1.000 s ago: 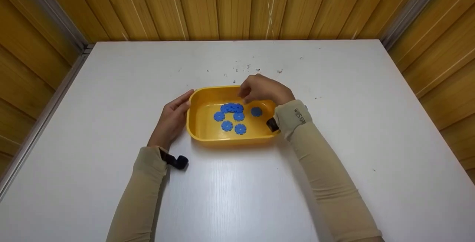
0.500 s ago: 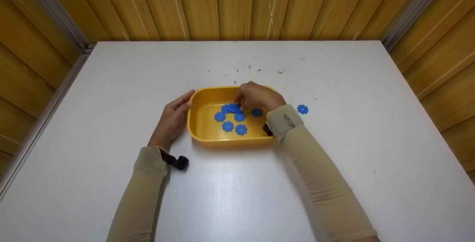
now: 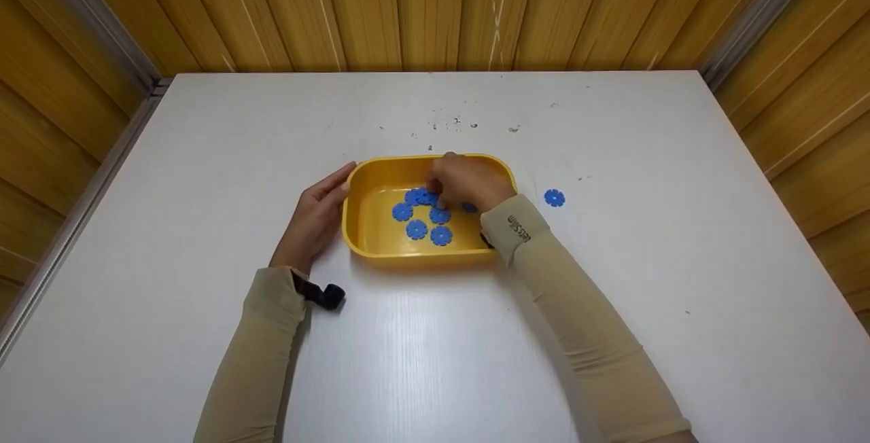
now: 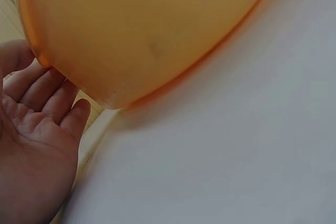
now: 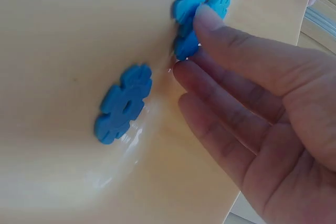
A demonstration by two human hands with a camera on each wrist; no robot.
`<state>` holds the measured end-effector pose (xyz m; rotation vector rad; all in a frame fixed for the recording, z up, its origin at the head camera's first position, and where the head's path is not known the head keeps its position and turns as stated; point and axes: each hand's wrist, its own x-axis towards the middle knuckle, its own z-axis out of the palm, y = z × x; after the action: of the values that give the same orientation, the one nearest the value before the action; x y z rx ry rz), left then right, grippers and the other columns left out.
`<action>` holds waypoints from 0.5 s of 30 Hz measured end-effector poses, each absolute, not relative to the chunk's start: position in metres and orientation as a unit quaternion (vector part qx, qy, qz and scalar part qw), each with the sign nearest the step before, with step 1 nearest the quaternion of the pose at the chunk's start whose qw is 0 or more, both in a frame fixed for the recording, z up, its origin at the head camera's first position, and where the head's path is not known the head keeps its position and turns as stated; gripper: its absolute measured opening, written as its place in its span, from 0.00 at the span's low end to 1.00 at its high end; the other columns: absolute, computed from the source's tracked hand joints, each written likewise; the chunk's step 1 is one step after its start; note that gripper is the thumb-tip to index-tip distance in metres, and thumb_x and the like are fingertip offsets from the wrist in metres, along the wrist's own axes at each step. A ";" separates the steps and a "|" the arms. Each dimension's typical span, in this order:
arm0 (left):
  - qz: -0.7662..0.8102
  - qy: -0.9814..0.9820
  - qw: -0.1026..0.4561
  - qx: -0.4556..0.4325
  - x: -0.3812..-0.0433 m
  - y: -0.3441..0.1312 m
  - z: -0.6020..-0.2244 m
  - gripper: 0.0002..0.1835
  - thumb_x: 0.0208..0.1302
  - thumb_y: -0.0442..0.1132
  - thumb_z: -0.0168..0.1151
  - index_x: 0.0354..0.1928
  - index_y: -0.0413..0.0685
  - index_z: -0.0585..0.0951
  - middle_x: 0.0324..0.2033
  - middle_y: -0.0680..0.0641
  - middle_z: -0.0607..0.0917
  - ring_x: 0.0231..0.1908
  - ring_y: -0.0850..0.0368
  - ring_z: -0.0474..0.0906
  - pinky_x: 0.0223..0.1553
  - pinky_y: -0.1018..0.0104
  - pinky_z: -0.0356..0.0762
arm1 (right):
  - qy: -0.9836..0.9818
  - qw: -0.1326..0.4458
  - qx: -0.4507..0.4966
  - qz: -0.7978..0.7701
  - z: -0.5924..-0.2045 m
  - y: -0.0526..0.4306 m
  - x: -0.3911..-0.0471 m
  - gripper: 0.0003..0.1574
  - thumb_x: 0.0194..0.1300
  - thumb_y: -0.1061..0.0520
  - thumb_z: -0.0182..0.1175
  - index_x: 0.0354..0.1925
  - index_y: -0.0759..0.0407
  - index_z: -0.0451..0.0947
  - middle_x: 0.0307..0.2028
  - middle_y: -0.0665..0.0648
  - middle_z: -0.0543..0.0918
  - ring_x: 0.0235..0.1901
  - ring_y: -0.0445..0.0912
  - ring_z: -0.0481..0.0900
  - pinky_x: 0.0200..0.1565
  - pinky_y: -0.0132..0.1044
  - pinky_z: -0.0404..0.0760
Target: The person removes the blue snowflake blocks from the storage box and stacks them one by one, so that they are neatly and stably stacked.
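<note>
1. Toward the tabletop's (image 3: 394, 361) far edge sits the yellow tub (image 3: 421, 261), holding blue discs (image 3: 416, 229).
2. Left hand (image 3: 316, 215): fairly straight fingers against its left edge.
3. Right hand (image 3: 469, 181): now lowered to the discs, half bent, thumb touching them, seemingly to single one out; any pinch I cannot tell.
4. Beyond the right edge, a loose disc (image 3: 554, 198) has come out from behind the sleeve (image 3: 584, 321).

I see a yellow tray (image 3: 428, 261); blue discs (image 3: 416, 229) inside, another blue disc (image 3: 554, 198) at its three o'clock; beige sleeves (image 3: 248, 355), dark lettering (image 3: 519, 227) on the right one; white desk (image 3: 408, 368); yellow-brown, vertically lined wall (image 3: 428, 15) at twelve.
</note>
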<state>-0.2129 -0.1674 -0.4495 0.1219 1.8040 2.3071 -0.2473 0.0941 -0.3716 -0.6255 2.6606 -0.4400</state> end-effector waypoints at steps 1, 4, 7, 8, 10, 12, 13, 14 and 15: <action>0.783 0.611 0.106 0.042 -0.213 -0.167 -0.449 0.28 0.79 0.36 0.49 0.78 0.43 0.62 0.78 0.46 0.65 0.78 0.56 0.60 0.75 0.66 0.64 | 0.945 0.184 -0.224 -0.152 -0.371 0.094 -0.247 0.13 0.64 0.64 0.70 0.48 0.59 0.86 0.43 0.58 0.83 0.44 0.52 0.78 0.50 0.40 0.86; 0.785 0.609 0.107 0.047 -0.212 -0.168 -0.449 0.28 0.79 0.36 0.49 0.78 0.43 0.62 0.78 0.46 0.65 0.78 0.55 0.59 0.76 0.66 0.64 | 0.946 0.183 -0.227 -0.142 -0.371 0.093 -0.246 0.13 0.63 0.63 0.71 0.47 0.59 0.85 0.42 0.58 0.83 0.43 0.52 0.78 0.47 0.40 0.85; 0.785 0.607 0.108 0.056 -0.212 -0.168 -0.448 0.28 0.80 0.35 0.49 0.78 0.42 0.61 0.78 0.45 0.64 0.79 0.55 0.58 0.76 0.66 0.63 | 0.946 0.182 -0.233 -0.133 -0.371 0.093 -0.246 0.14 0.61 0.63 0.72 0.47 0.58 0.86 0.42 0.57 0.84 0.42 0.52 0.78 0.45 0.39 0.85; 0.784 0.609 0.107 0.057 -0.211 -0.168 -0.449 0.28 0.80 0.35 0.49 0.78 0.42 0.61 0.78 0.46 0.64 0.79 0.55 0.58 0.76 0.66 0.62 | 0.946 0.181 -0.237 -0.130 -0.371 0.094 -0.246 0.14 0.61 0.63 0.72 0.47 0.58 0.86 0.42 0.57 0.84 0.41 0.52 0.79 0.44 0.39 0.85; 0.783 0.609 0.108 0.060 -0.211 -0.168 -0.448 0.28 0.80 0.35 0.48 0.78 0.42 0.61 0.78 0.46 0.64 0.79 0.56 0.58 0.76 0.66 0.62 | 0.945 0.180 -0.243 -0.129 -0.372 0.094 -0.246 0.14 0.60 0.64 0.72 0.46 0.58 0.87 0.41 0.57 0.85 0.40 0.52 0.79 0.41 0.38 0.85; 0.782 0.610 0.108 0.060 -0.211 -0.168 -0.448 0.28 0.80 0.35 0.48 0.78 0.42 0.61 0.78 0.47 0.64 0.79 0.57 0.58 0.76 0.66 0.62 | 0.943 0.178 -0.248 -0.133 -0.372 0.095 -0.247 0.12 0.60 0.65 0.72 0.44 0.58 0.88 0.41 0.57 0.86 0.38 0.52 0.80 0.38 0.37 0.84; 0.782 0.610 0.108 0.058 -0.211 -0.168 -0.448 0.28 0.80 0.34 0.47 0.78 0.42 0.61 0.78 0.47 0.64 0.78 0.57 0.58 0.76 0.66 0.62 | 0.942 0.177 -0.250 -0.134 -0.371 0.095 -0.247 0.11 0.61 0.65 0.71 0.43 0.58 0.88 0.41 0.57 0.86 0.37 0.51 0.80 0.37 0.37 0.84; 0.783 0.610 0.108 0.057 -0.211 -0.168 -0.448 0.28 0.79 0.34 0.47 0.78 0.43 0.62 0.78 0.48 0.64 0.78 0.58 0.58 0.76 0.66 0.62 | 0.942 0.178 -0.250 -0.139 -0.371 0.096 -0.247 0.10 0.61 0.65 0.70 0.43 0.58 0.88 0.41 0.57 0.86 0.37 0.51 0.80 0.36 0.36 0.83; 0.784 0.609 0.109 0.057 -0.211 -0.168 -0.447 0.28 0.79 0.33 0.47 0.78 0.43 0.61 0.78 0.48 0.64 0.78 0.58 0.58 0.76 0.66 0.62 | 0.941 0.178 -0.251 -0.143 -0.370 0.096 -0.247 0.10 0.62 0.66 0.70 0.42 0.58 0.88 0.40 0.57 0.86 0.36 0.51 0.80 0.35 0.36 0.83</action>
<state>-0.2108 -0.1678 -0.4472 0.1669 1.7907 2.3048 -0.2475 0.0962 -0.3698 -0.7095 2.6621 -0.4040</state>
